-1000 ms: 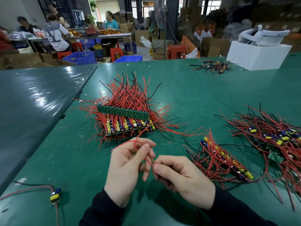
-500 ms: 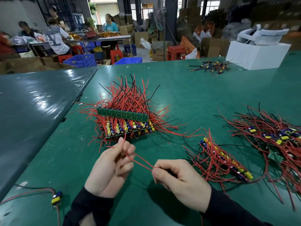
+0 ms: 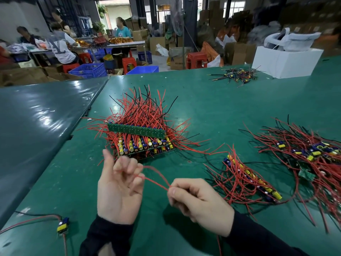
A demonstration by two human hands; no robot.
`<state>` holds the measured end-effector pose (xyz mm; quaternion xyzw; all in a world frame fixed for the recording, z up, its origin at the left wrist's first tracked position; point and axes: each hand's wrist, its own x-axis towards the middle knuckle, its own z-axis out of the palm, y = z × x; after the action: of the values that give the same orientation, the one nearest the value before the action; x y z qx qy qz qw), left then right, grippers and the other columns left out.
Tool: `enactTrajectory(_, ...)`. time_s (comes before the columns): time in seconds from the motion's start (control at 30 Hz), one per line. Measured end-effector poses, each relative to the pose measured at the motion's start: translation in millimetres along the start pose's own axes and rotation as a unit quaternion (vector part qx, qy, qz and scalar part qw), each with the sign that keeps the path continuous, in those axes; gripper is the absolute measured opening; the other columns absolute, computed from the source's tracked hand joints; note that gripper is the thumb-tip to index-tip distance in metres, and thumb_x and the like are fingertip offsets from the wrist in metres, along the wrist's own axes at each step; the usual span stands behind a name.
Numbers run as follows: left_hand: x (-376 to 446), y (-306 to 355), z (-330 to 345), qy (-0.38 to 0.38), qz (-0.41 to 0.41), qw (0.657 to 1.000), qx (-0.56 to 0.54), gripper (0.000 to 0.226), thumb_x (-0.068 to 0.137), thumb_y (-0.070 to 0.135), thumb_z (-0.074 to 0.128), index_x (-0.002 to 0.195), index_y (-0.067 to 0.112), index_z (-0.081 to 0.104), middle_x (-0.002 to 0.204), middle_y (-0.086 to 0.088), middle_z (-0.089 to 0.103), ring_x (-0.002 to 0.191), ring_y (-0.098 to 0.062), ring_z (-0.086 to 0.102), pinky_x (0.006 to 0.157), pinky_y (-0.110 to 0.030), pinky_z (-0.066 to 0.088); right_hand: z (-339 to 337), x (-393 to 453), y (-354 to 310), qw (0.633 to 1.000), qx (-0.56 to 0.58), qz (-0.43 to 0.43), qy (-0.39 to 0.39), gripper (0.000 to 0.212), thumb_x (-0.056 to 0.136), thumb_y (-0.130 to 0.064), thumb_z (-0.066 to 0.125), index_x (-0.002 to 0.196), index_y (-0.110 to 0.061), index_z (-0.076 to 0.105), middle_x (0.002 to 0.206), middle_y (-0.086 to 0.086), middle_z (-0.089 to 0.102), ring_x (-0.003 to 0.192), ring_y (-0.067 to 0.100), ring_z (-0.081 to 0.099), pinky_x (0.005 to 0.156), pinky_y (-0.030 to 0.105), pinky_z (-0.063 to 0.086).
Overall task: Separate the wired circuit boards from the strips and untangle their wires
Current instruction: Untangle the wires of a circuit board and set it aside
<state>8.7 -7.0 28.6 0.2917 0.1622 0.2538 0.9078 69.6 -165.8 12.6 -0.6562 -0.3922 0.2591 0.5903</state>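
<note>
pinching a pair of red wires (image 3: pixel 156 179) at one end with the right hand (image 3: pixel 198 202), thumb and curled forefinger closed tight on them; whether a board sits inside that fist cannot be told. running the same wires through the left hand (image 3: pixel 119 189), palm up, fingers loosely bent, strands caught between the fingertips (image 3: pixel 137 177) with the forefinger raised clear. best done by keeping the right-hand pinch firm and drawing the left hand away slowly, letting the strands slide so the twist works out instead of knotting. just beyond the left hand: the stack of strips (image 3: pixel 142 139) bristling with red and black leads, not yet broken apart. right of the right hand: a bundle of wired boards (image 3: pixel 247 179), a larger heap (image 3: pixel 310 154) past it. all on the green table (image 3: pixel 212 108).
</note>
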Motion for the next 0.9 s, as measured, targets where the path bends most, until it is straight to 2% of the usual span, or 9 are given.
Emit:
enactTrajectory(0.07,-1,-3,-1,-0.027,-0.032,0.998,0.036,0.051,0.072,0.054,0.056,0.097,0.010,0.064,0.081,-0.005,0.063,0.049,-0.006,0.047,0.036,-0.011,0.032,-5,1,1,0.997,0.055,0.016,0.047,0.032,0.094,-0.014,0.050,0.063,-0.019,0.055,0.047,-0.006,0.041,0.036,0.005,0.032,0.036,0.015,0.025)
enactTrajectory(0.1,-1,-8,-1,-0.038,-0.057,0.994,0.087,0.056,0.068,0.048,0.060,0.107,0.007,0.065,0.091,-0.007,0.066,0.050,-0.005,0.048,0.038,-0.011,0.035,-7,2,1,0.993,0.093,0.035,0.064,0.036,0.096,-0.011,0.048,0.062,-0.019,0.055,0.048,-0.004,0.040,0.036,0.007,0.028,0.036,0.015,0.023)
enactTrajectory(0.13,-2,-14,0,-0.051,-0.084,0.985,0.145,0.056,0.065,0.041,0.064,0.108,0.006,0.068,0.091,-0.006,0.067,0.050,-0.004,0.048,0.039,-0.011,0.036,-9,3,0,0.988,0.125,0.055,0.073,0.037,0.097,-0.010,0.045,0.062,-0.017,0.054,0.048,-0.003,0.039,0.036,0.008,0.025,0.036,0.013,0.021)
enactTrajectory(0.23,-10,-30,5,-0.114,-0.140,0.962,0.205,0.039,0.064,0.021,0.067,0.098,0.004,0.074,0.069,-0.003,0.059,0.047,-0.002,0.043,0.036,-0.010,0.031,-10,5,-2,0.982,0.156,0.087,0.055,0.035,0.097,-0.012,0.043,0.063,-0.015,0.053,0.047,-0.004,0.039,0.035,0.007,0.024,0.035,0.011,0.021)
enactTrajectory(0.33,-10,-36,5,-0.102,-0.154,0.965,0.188,0.027,0.060,0.013,0.067,0.084,0.005,0.077,0.054,-0.004,0.054,0.040,-0.002,0.039,0.032,-0.010,0.025,-8,5,-2,0.984,0.152,0.092,0.025,0.035,0.096,-0.011,0.041,0.064,-0.014,0.053,0.046,-0.004,0.038,0.033,0.006,0.025,0.035,0.011,0.021)
enactTrajectory(0.47,-8,-31,9,-0.074,-0.133,0.974,0.165,0.015,0.060,0.016,0.067,0.067,0.004,0.075,0.050,0.000,0.048,0.034,-0.001,0.035,0.029,-0.009,0.023,-6,5,-3,0.988,0.133,0.078,0.006,0.036,0.097,-0.011,0.044,0.062,-0.016,0.053,0.046,-0.004,0.038,0.033,0.007,0.025,0.035,0.013,0.021)
enactTrajectory(0.57,-5,-22,9,-0.035,-0.111,0.985,0.125,0.013,0.054,0.018,0.071,0.061,0.008,0.073,0.052,0.004,0.045,0.035,-0.002,0.037,0.029,-0.008,0.023,-4,5,-3,0.992,0.115,0.055,0.000,0.029,0.087,-0.023,0.050,0.059,-0.020,0.054,0.045,-0.006,0.038,0.034,0.007,0.026,0.035,0.014,0.022)
enactTrajectory(0.8,-2,-11,2,0.015,-0.141,0.980,0.143,0.016,0.067,0.017,0.064,0.063,0.006,0.075,0.056,0.002,0.053,0.039,-0.001,0.047,0.029,-0.009,0.031,-3,2,3,1.000,0.007,0.000,0.026,0.024,0.085,-0.023,0.049,0.062,-0.018,0.054,0.046,-0.006,0.037,0.037,0.003,0.031,0.040,0.012,0.026)
enactTrajectory(0.9,-2,-11,2,0.014,-0.118,0.981,0.150,0.017,0.067,0.018,0.064,0.069,0.008,0.077,0.057,0.003,0.056,0.042,-0.001,0.051,0.032,-0.010,0.034,-4,2,4,1.000,-0.003,0.000,0.018,0.024,0.085,-0.022,0.049,0.062,-0.018,0.054,0.045,-0.007,0.039,0.037,0.003,0.032,0.041,0.012,0.027)
